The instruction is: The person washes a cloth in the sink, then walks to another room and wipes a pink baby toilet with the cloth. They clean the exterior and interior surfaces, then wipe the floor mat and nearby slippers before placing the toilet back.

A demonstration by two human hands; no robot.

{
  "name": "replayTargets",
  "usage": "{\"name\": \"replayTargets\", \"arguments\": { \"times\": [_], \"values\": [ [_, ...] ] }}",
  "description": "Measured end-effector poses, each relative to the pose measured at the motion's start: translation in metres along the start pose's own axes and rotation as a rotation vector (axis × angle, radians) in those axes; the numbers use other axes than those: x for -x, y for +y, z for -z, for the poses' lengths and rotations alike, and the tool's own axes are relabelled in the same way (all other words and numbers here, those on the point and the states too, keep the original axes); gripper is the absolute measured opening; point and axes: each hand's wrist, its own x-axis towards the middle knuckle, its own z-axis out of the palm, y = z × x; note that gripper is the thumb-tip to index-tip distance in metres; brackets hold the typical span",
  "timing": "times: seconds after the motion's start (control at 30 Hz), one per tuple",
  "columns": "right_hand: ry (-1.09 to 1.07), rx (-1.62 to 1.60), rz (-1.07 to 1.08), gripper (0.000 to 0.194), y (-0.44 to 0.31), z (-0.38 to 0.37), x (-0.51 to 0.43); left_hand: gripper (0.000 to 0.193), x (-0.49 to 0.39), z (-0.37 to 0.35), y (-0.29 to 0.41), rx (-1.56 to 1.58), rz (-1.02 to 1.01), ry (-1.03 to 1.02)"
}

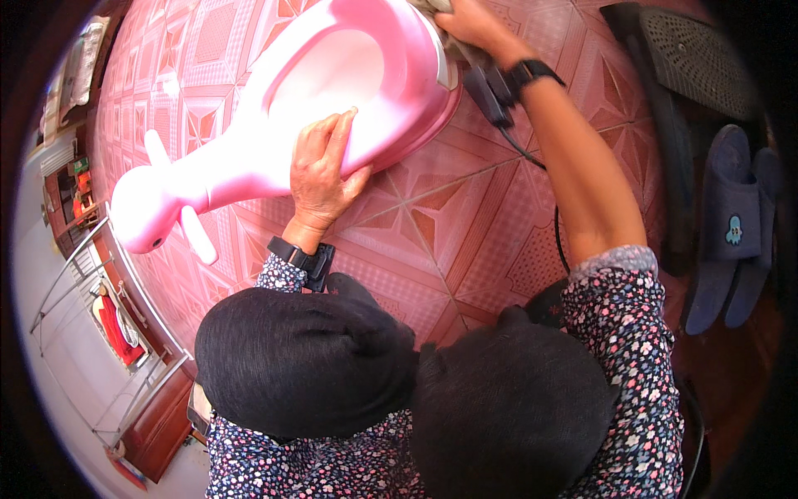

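A pink and white plastic child's potty chair (399,75) with an animal-shaped head lies across the patterned tile floor before me. My left hand (324,165) grips its near rim, fingers over the edge of the seat and thumb against the outer side. At the top of the view, my right hand (471,25) holds a greyish cloth (458,50) against the wide end of the potty. The fingers of that hand are partly cut off by the picture's edge. Each wrist wears a black band with a device, and a cable runs down from the right one.
Blue slippers (732,206) and a dark perforated mat or footrest (698,59) lie at the right. My knees in black trousers (305,362) fill the lower middle. At the far left stand a metal-tube frame (68,280) and reddish wooden furniture (159,424).
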Motion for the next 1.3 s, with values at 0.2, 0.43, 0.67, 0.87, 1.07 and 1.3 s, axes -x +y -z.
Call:
{"name": "replayTargets", "arguments": {
  "times": [0.2, 0.43, 0.67, 0.87, 1.07, 1.3],
  "values": [
    [0.156, 0.351, -0.212, 0.039, -0.01, -0.015, 0.13, 0.076, 0.003, 0.009, 0.002, 0.022, -0.002, 0.002],
    [0.492, -0.266, -0.086, 0.041, -0.06, -0.039, 0.167, 0.077, 0.009, 0.022, 0.003, 0.051, 0.015, 0.006],
    [0.544, 0.008, 0.109, 0.047, -0.114, -0.062, 0.131, 0.079, 0.009, 0.036, 0.004, 0.047, 0.032, 0.001],
    [0.532, -0.148, -0.036, 0.041, -0.095, -0.067, 0.157, 0.076, 0.012, 0.037, 0.004, 0.053, 0.022, 0.01],
    [0.091, 0.075, -0.248, 0.047, -0.091, 0.001, 0.026, 0.08, 0.008, 0.036, 0.005, 0.029, 0.005, 0.003],
    [-0.155, -0.196, 0.165, 0.047, -0.108, -0.015, -0.024, 0.082, 0.006, 0.061, 0.001, 0.021, 0.012, -0.012]
  ]
}}
